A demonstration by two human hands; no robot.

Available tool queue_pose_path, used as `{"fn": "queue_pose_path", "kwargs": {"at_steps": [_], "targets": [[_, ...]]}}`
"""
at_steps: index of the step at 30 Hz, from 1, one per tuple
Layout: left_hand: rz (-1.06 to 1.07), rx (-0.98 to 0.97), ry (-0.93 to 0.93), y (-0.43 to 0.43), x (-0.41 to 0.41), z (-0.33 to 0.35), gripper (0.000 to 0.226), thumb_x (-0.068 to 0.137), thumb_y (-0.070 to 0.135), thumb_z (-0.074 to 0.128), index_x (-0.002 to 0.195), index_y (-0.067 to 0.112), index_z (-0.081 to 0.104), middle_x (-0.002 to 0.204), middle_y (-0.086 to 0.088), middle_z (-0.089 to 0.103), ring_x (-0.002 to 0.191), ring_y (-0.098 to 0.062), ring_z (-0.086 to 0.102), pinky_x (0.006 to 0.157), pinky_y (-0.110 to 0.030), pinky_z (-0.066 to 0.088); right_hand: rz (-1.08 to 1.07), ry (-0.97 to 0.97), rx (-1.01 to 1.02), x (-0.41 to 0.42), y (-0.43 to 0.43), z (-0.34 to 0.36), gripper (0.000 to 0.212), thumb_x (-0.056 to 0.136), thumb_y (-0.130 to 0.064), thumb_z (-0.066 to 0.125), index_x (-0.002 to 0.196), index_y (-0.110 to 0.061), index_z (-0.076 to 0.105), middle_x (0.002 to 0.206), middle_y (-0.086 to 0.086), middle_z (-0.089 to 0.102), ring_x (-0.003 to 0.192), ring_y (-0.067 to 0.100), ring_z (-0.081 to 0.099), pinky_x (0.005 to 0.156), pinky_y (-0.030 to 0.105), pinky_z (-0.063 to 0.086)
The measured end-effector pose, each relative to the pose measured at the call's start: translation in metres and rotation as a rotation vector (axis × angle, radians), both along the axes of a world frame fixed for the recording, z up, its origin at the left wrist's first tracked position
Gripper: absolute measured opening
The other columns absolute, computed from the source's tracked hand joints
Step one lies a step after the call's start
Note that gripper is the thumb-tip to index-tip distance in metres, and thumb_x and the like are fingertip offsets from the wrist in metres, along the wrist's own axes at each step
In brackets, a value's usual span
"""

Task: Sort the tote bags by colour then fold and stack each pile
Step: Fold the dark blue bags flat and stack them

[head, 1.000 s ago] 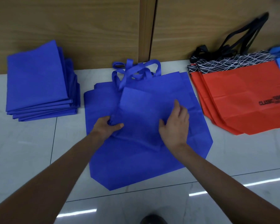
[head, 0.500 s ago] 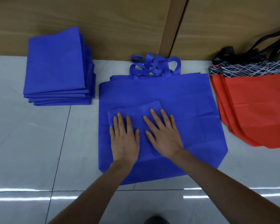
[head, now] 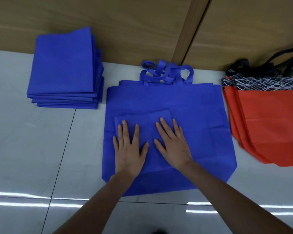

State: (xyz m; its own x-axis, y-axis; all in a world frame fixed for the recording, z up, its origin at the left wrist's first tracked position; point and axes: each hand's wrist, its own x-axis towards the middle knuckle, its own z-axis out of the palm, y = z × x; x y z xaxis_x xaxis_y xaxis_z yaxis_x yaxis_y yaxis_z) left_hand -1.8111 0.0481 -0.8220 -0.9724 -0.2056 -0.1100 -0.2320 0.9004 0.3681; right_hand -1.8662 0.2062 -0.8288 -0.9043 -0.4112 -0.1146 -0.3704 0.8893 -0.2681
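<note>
Both hands lie flat, side by side, on a folded blue tote bag (head: 147, 125) at the centre of the view. The left hand (head: 128, 151) has its fingers straight and slightly spread, palm down on the left half of the fold. The right hand (head: 173, 146) presses the right half in the same way, and neither hand curls round anything. The folded bag rests on a pile of unfolded blue tote bags (head: 196, 132) spread flat on the tiled floor (head: 32, 149). Their blue handles (head: 166, 73) bunch together at 12 o'clock, against the wooden wall panel (head: 125, 22). At 10 o'clock a stack of folded blue bags (head: 63, 68) sits by the wall, just beside the flat pile but not touching it. At 3 o'clock lies a fanned pile of red tote bags (head: 269, 124) with a black-and-white patterned band (head: 264, 83) along the top edge, and black handles (head: 277, 63) trailing towards the wall.
</note>
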Motion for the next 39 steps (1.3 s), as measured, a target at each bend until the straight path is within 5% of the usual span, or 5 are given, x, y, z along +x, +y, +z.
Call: {"fn": "queue_pose_path", "kwargs": {"at_steps": [7, 11, 15, 31, 39], "targets": [[0.696, 0.781, 0.057, 0.002, 0.01, 0.042, 0.048, 0.094, 0.029, 0.053, 0.134, 0.008, 0.04, 0.127, -0.009, 0.045, 0.11, -0.021, 0.047, 0.088, -0.026, 0.038, -0.655, -0.141, -0.054, 0.033, -0.02, 0.03, 0.062, 0.094, -0.056, 0.038, 0.148, -0.038, 0.016, 0.156, 0.009, 0.008, 0.124, 0.033, 0.031, 0.099, 0.043, 0.035], [0.71, 0.928, -0.027, -0.013, 0.007, 0.047, 0.024, 0.087, 0.025, 0.064, 0.074, 0.009, 0.053, 0.076, -0.003, 0.056, 0.079, -0.029, 0.055, 0.057, -0.028, 0.039, -0.85, -0.269, -0.342, 0.042, -0.022, 0.044, 0.07, 0.09, -0.049, 0.052, 0.148, -0.029, 0.018, 0.14, 0.012, 0.029, 0.116, 0.033, 0.04, 0.093, 0.044, 0.044], [0.647, 1.058, -0.024, -0.031, 0.008, 0.081, 0.019, 0.084, 0.019, 0.069, 0.086, 0.004, 0.058, 0.084, -0.006, 0.061, 0.077, -0.025, 0.058, 0.06, -0.028, 0.047, -1.054, -0.555, -0.729, 0.038, -0.018, 0.071, 0.052, 0.087, -0.046, 0.06, 0.117, -0.005, 0.049, 0.114, 0.01, 0.057, 0.092, 0.025, 0.054, 0.075, 0.032, 0.045], [0.568, 1.121, 0.161, -0.137, 0.055, 0.25, 0.046, 0.079, 0.055, 0.063, 0.099, 0.013, 0.061, 0.106, 0.001, 0.062, 0.095, -0.019, 0.062, 0.064, -0.033, 0.057, -0.498, -0.347, -1.2, 0.037, -0.109, 0.262, 0.021, 0.1, -0.026, 0.042, 0.116, -0.015, 0.051, 0.111, -0.003, 0.059, 0.098, 0.015, 0.057, 0.09, 0.033, 0.048], [0.626, 1.082, 0.445, -0.177, 0.094, 0.267, 0.024, 0.081, 0.034, 0.07, 0.084, 0.011, 0.063, 0.086, -0.003, 0.067, 0.079, -0.019, 0.064, 0.055, -0.028, 0.051, -0.29, -0.863, -1.139, 0.077, -0.149, 0.269, 0.029, 0.089, -0.032, 0.064, 0.114, -0.025, 0.052, 0.112, -0.001, 0.068, 0.084, 0.025, 0.071, 0.068, 0.04, 0.059]]}}
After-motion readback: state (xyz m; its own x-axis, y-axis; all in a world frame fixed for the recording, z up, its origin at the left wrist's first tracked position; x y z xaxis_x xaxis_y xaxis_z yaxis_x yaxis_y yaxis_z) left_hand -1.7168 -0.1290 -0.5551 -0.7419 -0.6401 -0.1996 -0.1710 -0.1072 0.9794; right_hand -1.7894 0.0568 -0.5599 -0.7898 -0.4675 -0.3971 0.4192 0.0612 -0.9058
